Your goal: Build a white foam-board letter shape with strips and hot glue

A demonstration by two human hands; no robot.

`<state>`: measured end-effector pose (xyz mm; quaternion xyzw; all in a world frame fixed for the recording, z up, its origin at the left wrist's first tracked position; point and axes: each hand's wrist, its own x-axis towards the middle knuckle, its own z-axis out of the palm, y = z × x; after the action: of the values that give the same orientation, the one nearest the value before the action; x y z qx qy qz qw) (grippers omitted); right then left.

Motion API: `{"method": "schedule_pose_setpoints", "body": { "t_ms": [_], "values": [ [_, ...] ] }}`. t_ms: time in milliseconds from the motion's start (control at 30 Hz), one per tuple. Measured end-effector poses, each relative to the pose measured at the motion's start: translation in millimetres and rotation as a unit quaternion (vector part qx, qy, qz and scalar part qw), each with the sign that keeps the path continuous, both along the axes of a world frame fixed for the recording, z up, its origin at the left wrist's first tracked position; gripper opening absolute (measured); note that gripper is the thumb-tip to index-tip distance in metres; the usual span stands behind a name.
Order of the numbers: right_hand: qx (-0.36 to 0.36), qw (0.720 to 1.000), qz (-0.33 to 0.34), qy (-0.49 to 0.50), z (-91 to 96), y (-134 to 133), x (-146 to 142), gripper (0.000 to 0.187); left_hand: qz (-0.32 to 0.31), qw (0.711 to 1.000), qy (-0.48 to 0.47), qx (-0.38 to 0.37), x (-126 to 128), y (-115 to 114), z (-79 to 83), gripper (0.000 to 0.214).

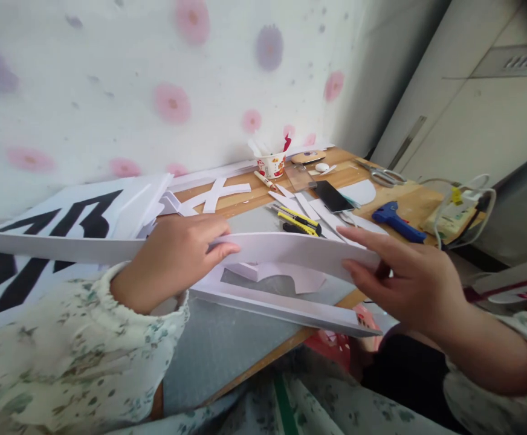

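1. Your left hand [177, 254] comes in from the lower left, back of the hand upward, fingers and thumb pointing right and pinching the white strip [286, 249] partway along its length
2. Your right hand [413, 287] reaches in from the lower right, its fingers pointing left; the index finger is stretched out near the strip's upper edge, the thumb lies against the near face, and together they grasp the right-hand end
3. The white strip's long axis runs left to right across your view; it stands on edge, one broad face toward you, bowed gently upward between your hands and tipping down at the right
4. Leftward, it passes beyond your left hand and out of view, crossing in front of the sheets with black lettering [57, 220]
5. You have it raised above the counter [420, 202], over the grey mat [209, 356] and a white walled piece [268, 305]
6. Beyond the strip lie a yellow utility knife [297, 220] and a dark phone [333, 196], with a blue glue gun [397, 222] farther right
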<state>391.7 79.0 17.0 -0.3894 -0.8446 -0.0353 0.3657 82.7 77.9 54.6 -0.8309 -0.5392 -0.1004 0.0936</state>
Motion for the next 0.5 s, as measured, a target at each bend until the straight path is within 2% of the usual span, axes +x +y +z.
{"method": "schedule_pose_setpoints", "body": {
  "t_ms": [67, 167, 233, 300, 333, 400, 467, 500],
  "values": [
    [0.027, 0.999, 0.018, -0.022, 0.3, -9.2, -5.2, 0.036, 0.002, 1.0, 0.002, 0.003, 2.9, -1.6, -1.6, 0.025],
    [0.022, 0.997, 0.062, -0.049, 0.9, -19.3, -10.9, 0.027, 0.014, 1.0, 0.015, 0.016, 8.0, -4.1, -3.3, 0.023],
    [-0.012, 0.995, 0.088, -0.043, 4.6, -22.7, -9.6, 0.023, 0.02, 0.999, 0.02, 0.021, 10.9, -5.1, -4.4, 0.021],
    [-0.077, 0.986, 0.14, -0.038, 13.1, -24.0, -3.0, 0.02, 0.02, 1.0, 0.012, 0.013, 12.5, -4.8, -5.6, 0.02],
    [-0.116, 0.976, 0.177, -0.045, 19.0, -24.1, 1.8, 0.022, 0.019, 1.0, 0.002, 0.007, 12.8, -4.3, -6.2, 0.02],
    [-0.189, 0.945, 0.254, -0.083, 32.2, -23.2, 12.0, 0.041, 0.013, 1.0, -0.019, -0.001, 12.6, -3.2, -7.5, 0.021],
    [-0.238, 0.913, 0.306, -0.128, 44.1, -20.9, 19.5, 0.058, 0.005, 0.999, -0.035, 0.0, 12.5, -2.5, -8.2, 0.021],
    [-0.261, 0.897, 0.325, -0.145, 48.5, -19.2, 21.4, 0.06, -0.001, 0.999, -0.042, 0.001, 12.7, -2.6, -8.1, 0.021]
  ]
}}
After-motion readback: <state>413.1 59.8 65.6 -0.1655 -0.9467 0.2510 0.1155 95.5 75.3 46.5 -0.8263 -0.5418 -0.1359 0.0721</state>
